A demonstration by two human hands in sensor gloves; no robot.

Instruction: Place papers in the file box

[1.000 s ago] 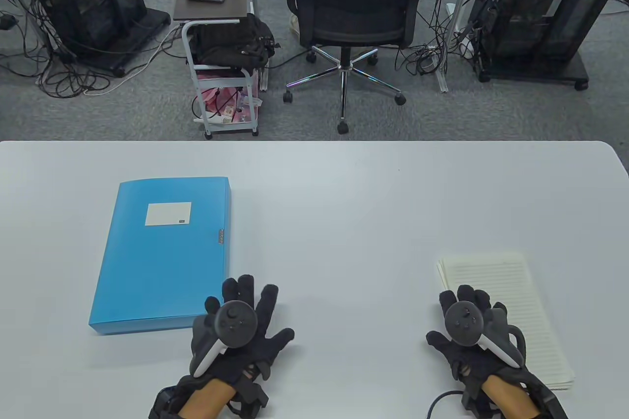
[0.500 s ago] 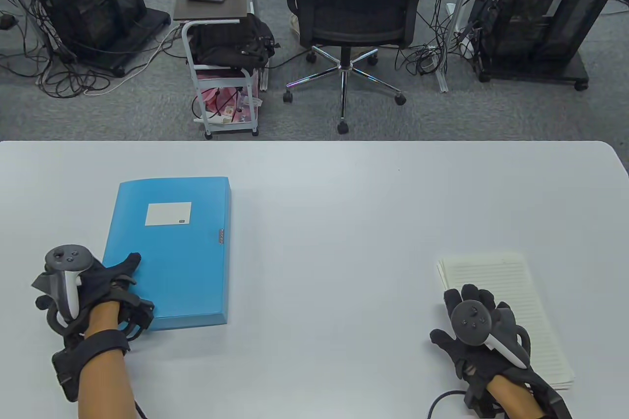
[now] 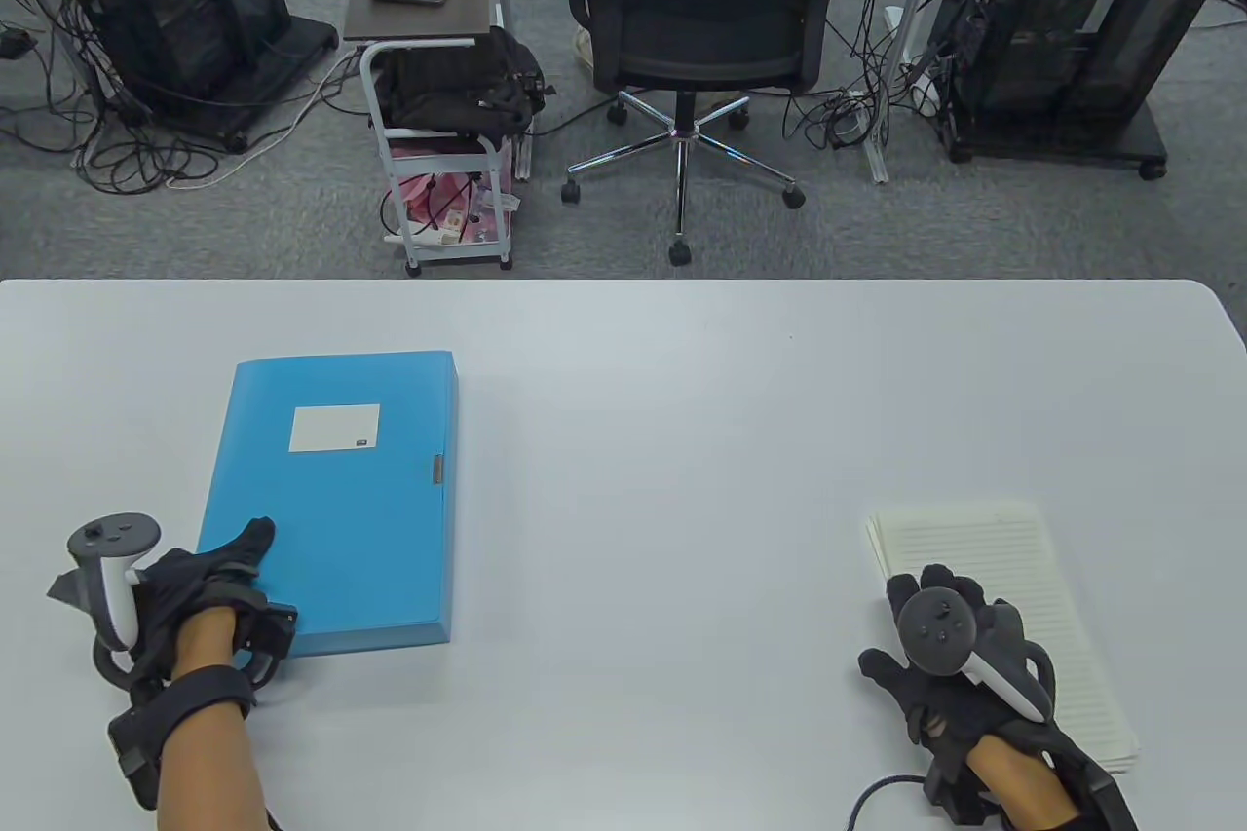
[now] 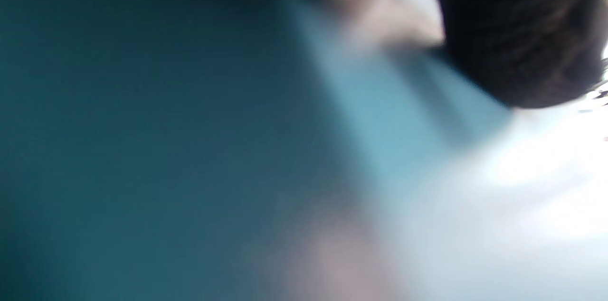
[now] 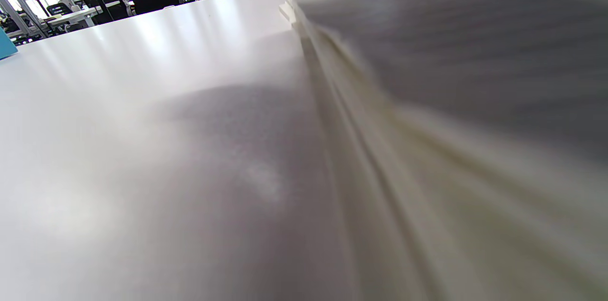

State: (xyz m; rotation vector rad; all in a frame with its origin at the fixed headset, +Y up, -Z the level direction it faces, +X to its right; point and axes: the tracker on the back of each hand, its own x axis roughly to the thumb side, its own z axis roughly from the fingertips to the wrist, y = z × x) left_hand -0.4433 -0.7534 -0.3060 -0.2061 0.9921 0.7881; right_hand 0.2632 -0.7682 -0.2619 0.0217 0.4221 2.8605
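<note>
A blue file box [image 3: 341,519] lies flat and closed on the left of the white table [image 3: 662,441], with a white label on its lid. My left hand [image 3: 229,550] grips its near left corner, thumb [image 3: 255,539] on the lid, the other fingers hidden at the edge. The left wrist view shows only blurred blue box [image 4: 142,125] and dark glove [image 4: 522,30]. A stack of lined cream papers [image 3: 1013,568] lies at the right. My right hand [image 3: 916,617] rests flat on its near left part, fingers spread. The right wrist view shows the papers' edge [image 5: 451,78].
Beyond the table's far edge stand an office chair [image 3: 711,13], a small cart [image 3: 443,91] and equipment racks on the floor. A black cable [image 3: 877,792] runs by my right wrist at the near edge.
My left hand went from the box's near right corner to its near left corner and took hold there, then drew back slightly. The box shifted a little. The right hand barely moved.
</note>
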